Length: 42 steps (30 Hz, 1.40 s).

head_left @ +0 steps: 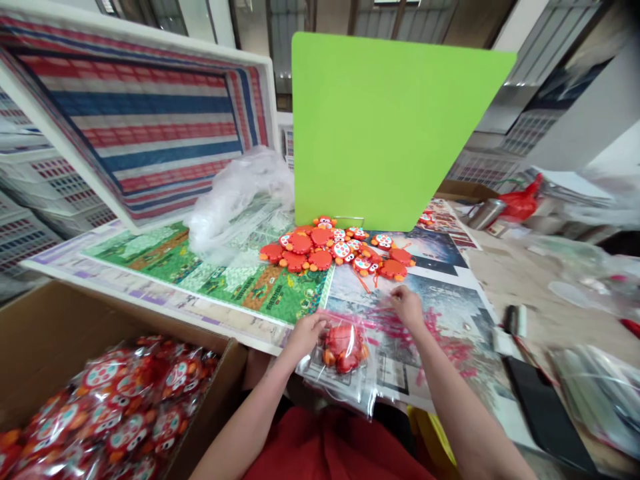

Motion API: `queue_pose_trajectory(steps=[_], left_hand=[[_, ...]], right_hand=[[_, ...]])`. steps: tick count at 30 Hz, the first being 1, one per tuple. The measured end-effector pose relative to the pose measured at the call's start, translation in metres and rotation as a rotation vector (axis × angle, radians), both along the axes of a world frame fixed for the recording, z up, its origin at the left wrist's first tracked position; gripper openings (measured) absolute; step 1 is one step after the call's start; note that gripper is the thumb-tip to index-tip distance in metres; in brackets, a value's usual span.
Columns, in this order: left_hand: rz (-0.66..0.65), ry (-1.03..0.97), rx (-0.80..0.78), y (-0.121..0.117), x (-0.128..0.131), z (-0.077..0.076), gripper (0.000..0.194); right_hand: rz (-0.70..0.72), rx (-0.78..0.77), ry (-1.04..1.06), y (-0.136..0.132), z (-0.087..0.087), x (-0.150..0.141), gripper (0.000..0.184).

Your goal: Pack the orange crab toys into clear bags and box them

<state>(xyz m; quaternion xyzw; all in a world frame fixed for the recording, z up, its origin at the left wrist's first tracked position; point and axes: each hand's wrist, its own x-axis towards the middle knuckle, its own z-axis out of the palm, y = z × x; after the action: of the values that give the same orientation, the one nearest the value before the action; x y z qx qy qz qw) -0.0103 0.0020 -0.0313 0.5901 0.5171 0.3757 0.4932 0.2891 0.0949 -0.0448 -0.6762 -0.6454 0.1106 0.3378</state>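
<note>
At the near table edge a clear plastic bag (369, 387) holds a red crab toy (345, 347) with orange feet, its plain red side showing. The fingers of my left hand (307, 337) pinch the bag's upper left corner, by its pink top edge. Off to the right, my right hand (407, 307) is closed in a pinch over the table; whatever it grips is too small to make out. Below and around that hand lie many thin pink strips (445, 340). Just beyond sits a pile of red crab toys (320, 247), some with their dotted white faces up.
A cardboard box (227, 367) of bagged crab toys (125, 393) stands at the lower left. Behind the pile rises a green board (390, 133). A striped-lined crate (145, 127) leans at the left beside crumpled clear plastic (240, 193). A black phone-like slab (545, 413) lies right.
</note>
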Motion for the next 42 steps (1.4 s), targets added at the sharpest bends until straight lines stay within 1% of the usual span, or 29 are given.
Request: queue_pose_trajectory(steps=[3, 6, 8, 10, 12, 13, 14, 16, 18, 19, 20, 21, 23, 26, 28, 29, 32, 34, 37, 40, 42], left_hand=[[0.039, -0.040, -0.053, 0.001, -0.004, -0.010, 0.022], [0.045, -0.035, -0.042, 0.002, -0.004, -0.015, 0.023], [0.013, -0.047, -0.042, 0.002, -0.004, -0.017, 0.024], [-0.008, -0.081, -0.059, 0.002, -0.002, -0.018, 0.027], [0.000, -0.147, -0.093, 0.000, 0.001, -0.018, 0.030], [0.006, -0.194, -0.120, -0.001, 0.003, -0.016, 0.032], [0.008, -0.250, -0.154, -0.003, 0.005, -0.014, 0.035], [0.000, -0.359, -0.231, -0.006, 0.009, -0.007, 0.039], [0.004, -0.423, -0.282, -0.009, 0.011, 0.002, 0.042], [0.010, -0.437, -0.292, -0.010, 0.011, 0.006, 0.043], [0.023, -0.441, -0.296, -0.010, 0.011, 0.009, 0.043], [0.039, -0.442, -0.297, -0.010, 0.009, 0.012, 0.043], [0.068, -0.442, -0.307, -0.010, 0.006, 0.015, 0.044], [0.093, -0.460, -0.323, -0.010, -0.001, 0.017, 0.052], [0.080, -0.507, -0.335, -0.010, -0.003, 0.019, 0.052], [0.073, -0.536, -0.341, -0.010, -0.004, 0.020, 0.050], [0.093, -0.602, -0.362, -0.010, -0.002, 0.025, 0.032], [0.114, -0.629, -0.372, -0.011, -0.002, 0.030, 0.025], [0.106, -0.628, -0.371, -0.012, -0.004, 0.038, 0.028], [0.083, -0.537, -0.325, -0.014, -0.007, 0.044, 0.035], [0.066, -0.468, -0.277, -0.014, -0.007, 0.048, 0.039]], right_hand=[[-0.079, -0.071, -0.142, 0.009, -0.008, 0.037, 0.020], [-0.074, -0.145, -0.298, 0.005, -0.007, 0.052, 0.024], [-0.106, -0.117, -0.356, 0.001, -0.002, 0.054, 0.027], [-0.167, 0.003, -0.356, -0.004, 0.006, 0.050, 0.034], [-0.181, 0.117, -0.284, -0.011, 0.015, 0.038, 0.039], [-0.145, 0.130, -0.206, -0.015, 0.019, 0.029, 0.038], [-0.078, 0.104, -0.106, -0.021, 0.023, 0.018, 0.034], [0.125, -0.047, 0.129, -0.034, 0.027, -0.008, 0.031], [0.361, -0.246, 0.342, -0.050, 0.028, -0.034, 0.034], [0.445, -0.316, 0.433, -0.057, 0.028, -0.045, 0.036], [0.496, -0.360, 0.511, -0.064, 0.027, -0.054, 0.038], [0.515, -0.377, 0.575, -0.069, 0.027, -0.060, 0.040], [0.493, -0.373, 0.668, -0.075, 0.027, -0.065, 0.041], [0.452, -0.358, 0.748, -0.077, 0.029, -0.060, 0.041], [0.439, -0.359, 0.779, -0.077, 0.030, -0.053, 0.037], [0.437, -0.356, 0.787, -0.076, 0.030, -0.050, 0.033], [0.458, -0.338, 0.789, -0.076, 0.030, -0.044, 0.018], [0.487, -0.334, 0.778, -0.076, 0.032, -0.042, 0.014], [0.531, -0.340, 0.758, -0.077, 0.036, -0.044, 0.018], [0.528, -0.312, 0.722, -0.077, 0.038, -0.053, 0.023], [0.521, -0.271, 0.720, -0.073, 0.036, -0.062, 0.026]])
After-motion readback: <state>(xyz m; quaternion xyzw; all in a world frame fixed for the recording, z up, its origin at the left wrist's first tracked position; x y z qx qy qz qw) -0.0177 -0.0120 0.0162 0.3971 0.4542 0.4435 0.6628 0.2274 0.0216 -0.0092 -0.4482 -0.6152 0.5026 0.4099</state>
